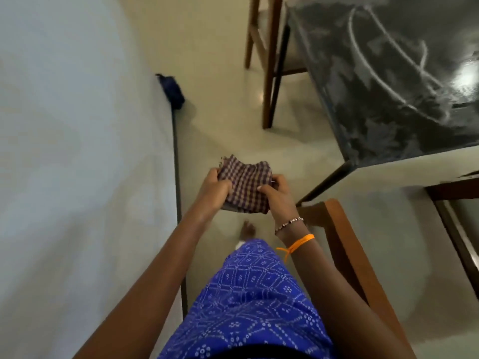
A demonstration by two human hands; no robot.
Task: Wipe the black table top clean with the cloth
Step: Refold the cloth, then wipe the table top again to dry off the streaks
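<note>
A purple-and-cream checked cloth (246, 185) is bunched between both hands in front of my body, above the floor. My left hand (215, 186) grips its left side, and my right hand (278, 191) pinches its right side. The black table top (388, 81) stands to the upper right, glossy with grey smears and curved white streaks across it. Its near corner lies well to the right of the cloth, and neither hand touches the table.
A wooden chair (264, 60) stands at the table's far left side; another wooden chair (344, 244) is close by my right arm. A white wall (77, 151) runs along the left, with a dark blue object (172, 90) on the floor beside it.
</note>
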